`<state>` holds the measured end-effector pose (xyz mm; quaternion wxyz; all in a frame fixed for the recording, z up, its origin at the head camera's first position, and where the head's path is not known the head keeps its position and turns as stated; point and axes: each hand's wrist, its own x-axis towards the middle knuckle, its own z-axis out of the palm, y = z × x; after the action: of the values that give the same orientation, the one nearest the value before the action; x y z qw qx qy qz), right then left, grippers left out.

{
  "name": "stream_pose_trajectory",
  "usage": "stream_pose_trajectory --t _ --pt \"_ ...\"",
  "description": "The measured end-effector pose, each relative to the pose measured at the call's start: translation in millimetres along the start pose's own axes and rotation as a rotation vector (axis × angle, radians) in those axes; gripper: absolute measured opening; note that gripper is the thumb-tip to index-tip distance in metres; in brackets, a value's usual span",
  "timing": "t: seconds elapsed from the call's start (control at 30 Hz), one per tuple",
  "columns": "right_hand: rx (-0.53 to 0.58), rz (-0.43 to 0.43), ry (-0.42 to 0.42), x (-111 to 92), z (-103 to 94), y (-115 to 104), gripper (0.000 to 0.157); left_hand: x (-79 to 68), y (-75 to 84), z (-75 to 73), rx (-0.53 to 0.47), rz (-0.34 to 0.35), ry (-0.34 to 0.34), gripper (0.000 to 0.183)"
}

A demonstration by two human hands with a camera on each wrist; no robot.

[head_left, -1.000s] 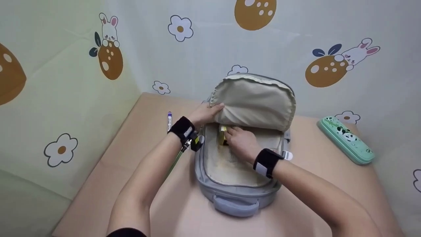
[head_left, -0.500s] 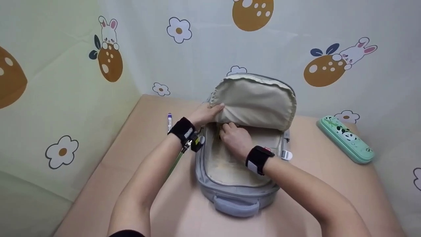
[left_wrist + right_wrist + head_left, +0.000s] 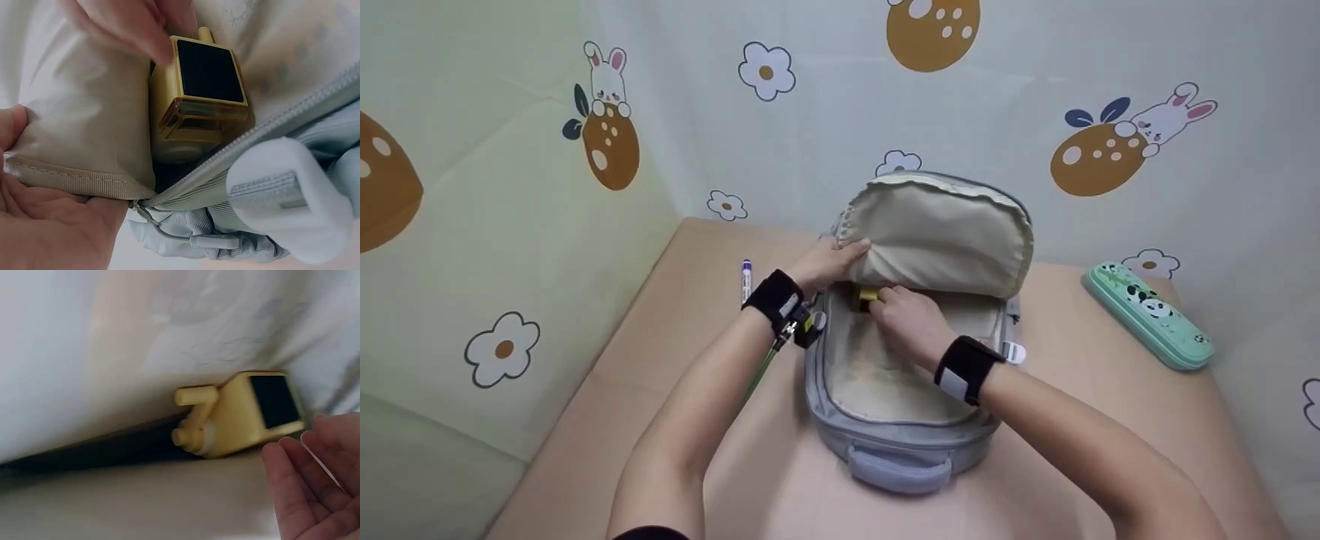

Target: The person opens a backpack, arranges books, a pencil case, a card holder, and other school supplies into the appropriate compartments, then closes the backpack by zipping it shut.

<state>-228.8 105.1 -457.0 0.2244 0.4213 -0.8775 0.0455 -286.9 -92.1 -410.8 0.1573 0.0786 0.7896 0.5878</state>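
Observation:
A grey backpack lies with its front compartment unzipped and its flap raised. At the flap's left edge my left hand grips the fabric, thumb on the inner side; the left wrist view shows the hand around the hem. A yellow crank pencil sharpener with a black panel and clear drawer sits partly down in the opening. My right hand is beside it, fingers loosely bent. In the right wrist view the fingers are just apart from the sharpener, its crank facing the camera.
A mint panda pencil case lies on the table to the right. Left of the backpack is a marker with a purple cap, partly behind my left wrist. A patterned curtain stands behind the table.
The sharpener has sunk deeper into the opening. My right hand moved left over it, then back right, off it. My left hand keeps hold of the flap.

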Motion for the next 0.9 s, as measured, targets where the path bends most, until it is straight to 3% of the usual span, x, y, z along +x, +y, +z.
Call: stream_pose_trajectory --t 0.13,0.27,0.33,0.43,0.57,0.73,0.9 --pt "0.128 -0.002 0.122 -26 -26.6 7 0.003 1.7 -0.9 1.6 -0.024 -0.004 -0.010 0.035" --pt "0.158 0.003 0.226 -65 -55.8 26 0.009 3.6 -2.2 3.9 -0.058 0.007 -0.009 0.032" --pt "0.168 0.047 0.256 -89 -68.3 39 0.012 4.7 -3.9 4.9 -0.075 0.018 -0.008 0.032" --pt "0.150 0.180 0.262 -127 -80.9 65 0.014 5.7 -6.2 5.7 -0.118 0.036 -0.009 0.033" --pt "0.095 0.440 0.177 -173 -84.7 108 0.021 3.9 -7.6 4.1 -0.110 0.025 -0.006 0.035" --pt "0.095 0.787 -0.055 -224 -79.3 165 0.044 3.2 -8.5 1.9 -0.071 0.002 -0.017 0.037" --pt "0.137 1.015 -0.199 -262 -76.1 213 0.069 4.7 -6.2 2.2 -0.052 0.012 -0.026 0.037"
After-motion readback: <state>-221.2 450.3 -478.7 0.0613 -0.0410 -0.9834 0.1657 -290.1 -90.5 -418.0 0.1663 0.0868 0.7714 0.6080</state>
